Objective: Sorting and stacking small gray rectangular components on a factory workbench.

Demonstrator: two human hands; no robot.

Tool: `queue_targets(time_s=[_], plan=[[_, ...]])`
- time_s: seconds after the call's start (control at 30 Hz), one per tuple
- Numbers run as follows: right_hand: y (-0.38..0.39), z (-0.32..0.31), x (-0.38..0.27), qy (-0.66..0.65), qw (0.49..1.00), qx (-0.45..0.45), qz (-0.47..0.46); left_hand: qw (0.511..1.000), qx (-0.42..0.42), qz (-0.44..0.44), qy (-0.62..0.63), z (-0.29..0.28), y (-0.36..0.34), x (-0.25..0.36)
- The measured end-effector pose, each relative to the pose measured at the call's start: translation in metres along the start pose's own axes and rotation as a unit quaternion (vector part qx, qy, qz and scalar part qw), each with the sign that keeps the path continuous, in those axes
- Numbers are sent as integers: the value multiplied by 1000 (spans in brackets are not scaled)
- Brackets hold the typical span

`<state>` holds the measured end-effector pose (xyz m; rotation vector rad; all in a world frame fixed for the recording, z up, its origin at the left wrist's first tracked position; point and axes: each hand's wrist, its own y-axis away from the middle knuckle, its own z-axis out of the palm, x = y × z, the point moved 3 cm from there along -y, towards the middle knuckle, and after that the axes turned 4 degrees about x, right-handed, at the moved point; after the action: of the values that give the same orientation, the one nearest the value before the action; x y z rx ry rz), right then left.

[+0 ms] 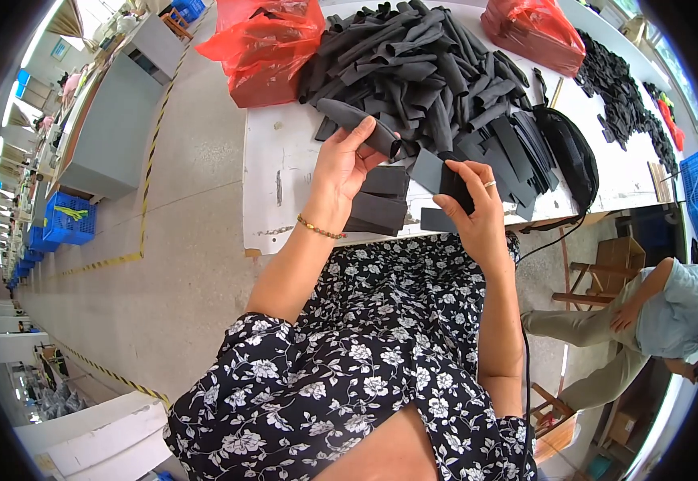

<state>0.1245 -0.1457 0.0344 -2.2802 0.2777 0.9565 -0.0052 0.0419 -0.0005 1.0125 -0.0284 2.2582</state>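
Note:
My left hand (339,166) pinches a dark grey fabric tube (339,111) between thumb and fingers, its open end turned toward my right hand. In my right hand (479,210) is a flat dark grey rectangular piece (426,171), gripped by thumb and fingers just right of the tube. The two pieces are apart. Beyond both hands rises a big heap of similar dark grey fabric tubes (413,60). Several flattened dark strips (381,210) lie near the table's front edge, below the tube. Flat dark rectangular pieces (517,156) spread in a fanned stack right of my right hand.
The white table (273,172) also bears a red plastic bag (273,56) at left, another red bag (535,36) at back right, and a black pouch-like item (569,156) with a cord. A seated person (637,321) is at right. Blue crates (68,218) line the left aisle.

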Motion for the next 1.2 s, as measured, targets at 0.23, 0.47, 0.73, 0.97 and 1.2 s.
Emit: queue_targets(time_s=[0.23, 0.47, 0.73, 0.97, 1.2], plan=[[-9, 9, -16, -22, 997, 55, -51, 1000, 22, -7, 6, -3, -4, -2], [-20, 9, -23, 124, 969, 120, -180, 998, -14, -41, -40, 0, 3, -8], [-19, 8, -31, 238, 929, 147, -242, 999, -24, -17, -31, 16, 18, -12], [-14, 21, -43, 193, 946, 171, -197, 985, -13, 162, -51, 46, 55, -15], [11, 28, -48, 108, 983, 90, -122, 962, -220, 157, -44, 46, 47, -6]])
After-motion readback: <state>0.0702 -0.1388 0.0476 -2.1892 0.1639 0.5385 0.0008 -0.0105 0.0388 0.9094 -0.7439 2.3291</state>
